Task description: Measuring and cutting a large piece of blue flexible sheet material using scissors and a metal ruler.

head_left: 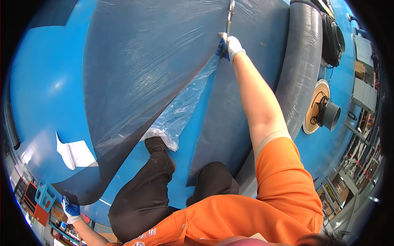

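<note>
Two gloved hands are working low over the blue floor, and I'm seeing one person in one orange shirt leaning over them. The right hand is reaching far out, its fingers closing around the handles of one pair of scissors. The blades are pointing away from the person. I can't tell how wide they are standing.

The left hand is sitting low at the side, touching the near corner of one big grey sheet. Its fingers are partly hiding, so I can't tell if they are pinching it.

The sheet is lying in front of the person in two flaps. One long gap is running between them, getting thinner up to the right hand. One piece of clear film is showing in the gap, its crumpled end lying by one dark shoe. Two legs in dark trousers are bending below.

One fat grey roll is lying along the right. Past it, one black coil is resting, and nearer, one round brown board with one grey pipe. One white paper is lying at the left edge of the sheet.
</note>
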The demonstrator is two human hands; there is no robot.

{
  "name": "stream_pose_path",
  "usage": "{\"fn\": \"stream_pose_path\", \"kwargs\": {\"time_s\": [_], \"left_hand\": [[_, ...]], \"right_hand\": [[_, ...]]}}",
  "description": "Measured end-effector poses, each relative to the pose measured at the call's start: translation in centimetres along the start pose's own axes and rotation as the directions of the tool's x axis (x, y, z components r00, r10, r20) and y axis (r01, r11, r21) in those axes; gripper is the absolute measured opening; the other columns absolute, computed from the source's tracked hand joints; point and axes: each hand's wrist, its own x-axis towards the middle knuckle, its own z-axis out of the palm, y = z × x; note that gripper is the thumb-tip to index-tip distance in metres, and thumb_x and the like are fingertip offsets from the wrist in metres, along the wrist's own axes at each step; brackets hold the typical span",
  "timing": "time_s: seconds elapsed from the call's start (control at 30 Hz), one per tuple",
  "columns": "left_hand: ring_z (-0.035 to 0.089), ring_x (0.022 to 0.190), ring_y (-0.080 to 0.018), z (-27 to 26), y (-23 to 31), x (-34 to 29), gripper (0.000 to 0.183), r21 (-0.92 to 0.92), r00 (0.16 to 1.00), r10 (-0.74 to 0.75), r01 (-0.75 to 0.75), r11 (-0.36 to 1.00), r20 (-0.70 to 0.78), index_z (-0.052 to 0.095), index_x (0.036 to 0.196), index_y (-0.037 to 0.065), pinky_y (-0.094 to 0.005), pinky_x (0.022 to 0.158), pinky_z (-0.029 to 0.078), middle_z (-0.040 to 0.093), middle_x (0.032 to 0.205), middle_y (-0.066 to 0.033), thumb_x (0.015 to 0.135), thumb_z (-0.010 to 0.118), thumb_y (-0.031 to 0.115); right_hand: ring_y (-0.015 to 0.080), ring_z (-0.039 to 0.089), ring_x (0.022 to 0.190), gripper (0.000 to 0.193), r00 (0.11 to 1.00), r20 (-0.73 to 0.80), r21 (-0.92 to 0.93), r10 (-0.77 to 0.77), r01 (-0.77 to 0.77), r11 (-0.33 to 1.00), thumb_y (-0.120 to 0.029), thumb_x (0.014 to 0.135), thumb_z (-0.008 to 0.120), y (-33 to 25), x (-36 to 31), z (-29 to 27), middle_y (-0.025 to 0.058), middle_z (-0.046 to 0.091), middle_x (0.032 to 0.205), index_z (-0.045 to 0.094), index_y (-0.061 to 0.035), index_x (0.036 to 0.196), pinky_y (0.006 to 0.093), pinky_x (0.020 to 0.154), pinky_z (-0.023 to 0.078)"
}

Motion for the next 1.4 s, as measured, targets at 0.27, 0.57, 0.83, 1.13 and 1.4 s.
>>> {"fn": "stream_pose_path", "kwargs": {"time_s": [0.27,0.57,0.83,1.13,1.4], "left_hand": [[0.058,0.106,-0.0217,-0.7,0.1,-0.5,0.033,-0.021,1.000,0.020,-0.020,1.000,-0.024,0.055,0.125,0.009,-0.0388,0.094,0.046,0.061,0.117,-0.0053,0.093,0.057,0.015],[0.056,0.110,-0.0217,-1.3,0.4,-0.5,0.036,-0.021,0.999,0.032,-0.032,0.999,0.037,0.053,0.129,0.009,-0.0394,0.097,0.045,0.060,0.123,-0.0060,0.092,0.056,0.013],[0.058,0.110,-0.0212,-2.7,0.8,-0.3,0.041,-0.067,0.994,0.084,-0.080,0.995,0.062,0.051,0.134,0.011,-0.0396,0.097,0.045,0.060,0.124,-0.0051,0.093,0.055,0.014],[0.059,0.108,-0.0205,-0.5,1.6,-0.2,0.037,-0.052,0.995,0.084,-0.086,0.995,-0.045,0.056,0.129,0.013,-0.0383,0.095,0.046,0.062,0.120,-0.0028,0.092,0.058,0.014],[0.063,0.096,-0.0171,1.9,1.5,1.3,0.027,0.001,0.985,0.132,-0.133,0.991,-0.111,0.062,0.120,0.013,-0.0360,0.088,0.050,0.066,0.111,-0.0019,0.092,0.058,0.014]], "right_hand": [[0.0195,0.048,0.048,0.027,0.999,0.023,-0.021,-0.035,0.036,0.999,-0.032,0.088,0.061,-1.0,2.1,-0.1,0.0038,0.046,0.057,0.055,-0.0085,0.075,0.0359,0.048,0.044],[0.0203,0.050,0.052,0.028,0.999,0.016,0.151,0.032,-0.034,0.988,-0.033,0.086,0.063,-2.8,3.1,-0.5,0.0050,0.050,0.061,0.056,-0.0081,0.078,0.0363,0.050,0.044],[0.0216,0.051,0.057,0.026,0.995,0.095,0.222,0.021,-0.042,0.974,-0.033,0.085,0.065,-4.2,5.0,-0.6,0.0056,0.052,0.065,0.056,-0.0099,0.080,0.0396,0.054,0.044],[0.0218,0.052,0.054,0.025,0.946,0.302,0.322,0.119,-0.219,0.921,-0.033,0.085,0.061,-2.9,4.5,-1.7,0.0049,0.051,0.061,0.054,-0.0113,0.074,0.0392,0.054,0.047],[0.0162,0.052,0.064,0.031,0.947,0.320,0.111,-0.035,-0.001,0.994,-0.035,0.085,0.058,13.1,-12.1,-2.2,0.0047,0.054,0.072,0.059,-0.0041,0.090,0.0341,0.058,0.045]]}}
